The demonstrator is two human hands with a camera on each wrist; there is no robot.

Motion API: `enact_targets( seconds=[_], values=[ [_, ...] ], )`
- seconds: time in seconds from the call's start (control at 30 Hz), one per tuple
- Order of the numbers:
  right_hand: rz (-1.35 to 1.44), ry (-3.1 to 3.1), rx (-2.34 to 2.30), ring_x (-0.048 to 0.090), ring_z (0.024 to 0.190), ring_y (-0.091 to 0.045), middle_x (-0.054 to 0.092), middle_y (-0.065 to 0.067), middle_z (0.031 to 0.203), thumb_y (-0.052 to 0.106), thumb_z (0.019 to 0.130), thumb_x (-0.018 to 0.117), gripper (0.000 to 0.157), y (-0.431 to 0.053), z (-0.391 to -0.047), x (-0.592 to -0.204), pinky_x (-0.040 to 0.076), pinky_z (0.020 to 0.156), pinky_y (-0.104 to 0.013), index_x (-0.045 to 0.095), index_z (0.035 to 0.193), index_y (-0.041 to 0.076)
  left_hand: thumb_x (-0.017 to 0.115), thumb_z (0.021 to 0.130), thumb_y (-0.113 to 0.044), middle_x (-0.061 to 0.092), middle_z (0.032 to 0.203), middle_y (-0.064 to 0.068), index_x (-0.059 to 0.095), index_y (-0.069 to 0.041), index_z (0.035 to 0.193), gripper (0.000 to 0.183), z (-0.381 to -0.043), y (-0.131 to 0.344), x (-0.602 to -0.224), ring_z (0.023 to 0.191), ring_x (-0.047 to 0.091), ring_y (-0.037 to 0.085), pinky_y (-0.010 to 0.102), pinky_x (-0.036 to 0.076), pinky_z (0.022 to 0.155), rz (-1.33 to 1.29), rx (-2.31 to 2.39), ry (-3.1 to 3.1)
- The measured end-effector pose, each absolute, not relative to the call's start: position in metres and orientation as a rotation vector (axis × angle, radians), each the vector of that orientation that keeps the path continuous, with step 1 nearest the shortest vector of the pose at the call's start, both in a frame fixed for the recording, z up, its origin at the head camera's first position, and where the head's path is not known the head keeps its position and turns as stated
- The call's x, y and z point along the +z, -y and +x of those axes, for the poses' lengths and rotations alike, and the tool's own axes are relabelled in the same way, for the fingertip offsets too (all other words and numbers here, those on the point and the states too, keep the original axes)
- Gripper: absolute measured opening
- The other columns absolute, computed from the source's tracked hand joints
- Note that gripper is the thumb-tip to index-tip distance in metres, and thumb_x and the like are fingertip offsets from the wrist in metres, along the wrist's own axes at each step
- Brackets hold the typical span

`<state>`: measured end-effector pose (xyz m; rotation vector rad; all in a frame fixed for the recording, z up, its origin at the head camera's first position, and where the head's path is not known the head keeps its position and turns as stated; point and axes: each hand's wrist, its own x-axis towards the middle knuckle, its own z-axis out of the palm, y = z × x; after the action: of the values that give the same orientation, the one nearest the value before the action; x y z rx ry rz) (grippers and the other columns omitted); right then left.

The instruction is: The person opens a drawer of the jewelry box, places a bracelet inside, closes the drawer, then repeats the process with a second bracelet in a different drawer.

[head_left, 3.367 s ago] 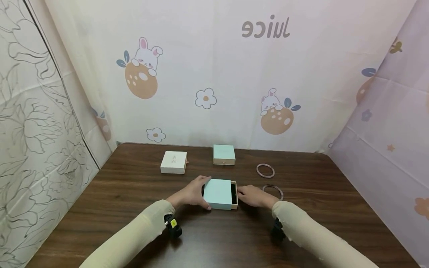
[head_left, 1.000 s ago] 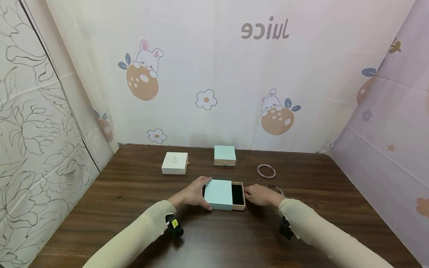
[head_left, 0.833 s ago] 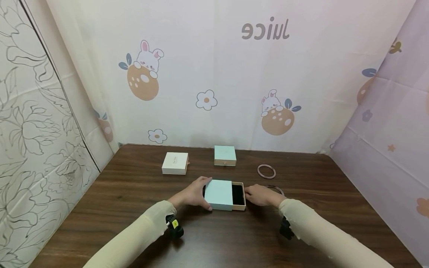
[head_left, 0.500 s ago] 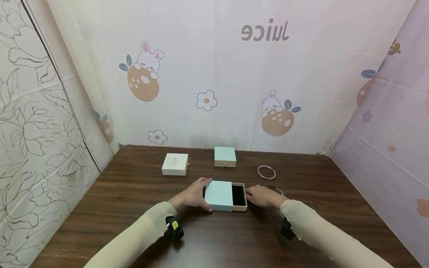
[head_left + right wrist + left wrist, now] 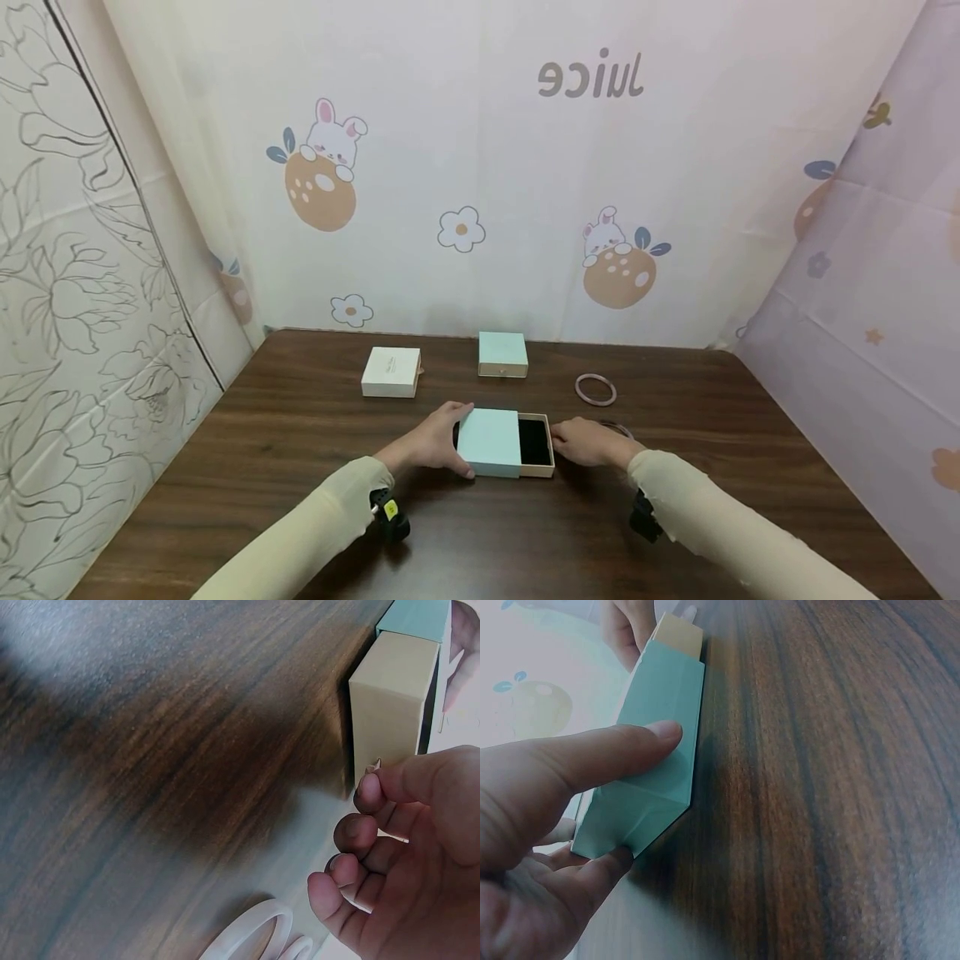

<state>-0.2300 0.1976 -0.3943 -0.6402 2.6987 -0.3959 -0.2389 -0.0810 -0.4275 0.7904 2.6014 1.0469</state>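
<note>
A mint-green drawer box (image 5: 489, 436) lies on the table in front of me, its cream drawer (image 5: 536, 446) partly pulled out on the right and lined in black. My left hand (image 5: 430, 439) grips the sleeve's left end, the thumb along its near side in the left wrist view. At the drawer's front, my right hand (image 5: 585, 442) pinches a small pull tab (image 5: 373, 766) between thumb and index finger; its other fingers are curled. Behind the right hand, a pale pink bangle (image 5: 617, 428) is mostly hidden. A second bangle (image 5: 596, 390) lies farther back.
At the back of the dark wooden table (image 5: 300, 433) stand a white box (image 5: 391, 372) and a smaller mint box (image 5: 502, 354) with a cream drawer front. A printed curtain (image 5: 465, 167) hangs behind the table.
Over the earlier frames the right hand has moved right, sliding the drawer farther out of its sleeve. In the last half second it barely moves. The left hand stays at the sleeve.
</note>
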Motion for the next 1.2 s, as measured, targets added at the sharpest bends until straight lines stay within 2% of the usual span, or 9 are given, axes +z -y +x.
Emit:
enact_targets(
  seconds=[0.3, 0.73, 1.2],
  values=[
    [-0.687, -2.680, -0.378, 0.038, 0.055, -0.013, 0.043, 0.000, 0.063, 0.013, 0.101, 0.043, 0.025, -0.202, -0.231, -0.396, 0.036, 0.060, -0.035, 0.059, 0.083, 0.013, 0.090, 0.063, -0.025, 0.036, 0.140, 0.019, 0.030, 0.006, 0.146, 0.106, -0.240, 0.082, -0.432, 0.122, 0.043, 0.030, 0.044, 0.038, 0.098, 0.829, 1.052, -2.600],
    [-0.687, -2.697, -0.383, 0.039, 0.057, -0.013, 0.044, 0.000, 0.063, 0.013, 0.101, 0.044, 0.024, -0.205, -0.233, -0.401, 0.037, 0.061, -0.035, 0.058, 0.082, 0.012, 0.090, 0.063, -0.023, 0.036, 0.140, 0.020, 0.030, 0.006, 0.146, 0.106, -0.239, 0.083, -0.429, 0.122, 0.042, 0.030, 0.044, 0.038, 0.098, 0.828, 1.073, -2.590],
    [-0.704, -2.719, -0.390, 0.037, 0.053, -0.012, 0.043, 0.002, 0.060, 0.011, 0.099, 0.044, 0.027, -0.209, -0.233, -0.403, 0.034, 0.055, -0.031, 0.055, 0.074, 0.011, 0.090, 0.063, -0.022, 0.037, 0.139, 0.021, 0.031, 0.007, 0.145, 0.105, -0.238, 0.082, -0.428, 0.122, 0.042, 0.030, 0.044, 0.037, 0.099, 0.823, 1.070, -2.598]
  ],
)
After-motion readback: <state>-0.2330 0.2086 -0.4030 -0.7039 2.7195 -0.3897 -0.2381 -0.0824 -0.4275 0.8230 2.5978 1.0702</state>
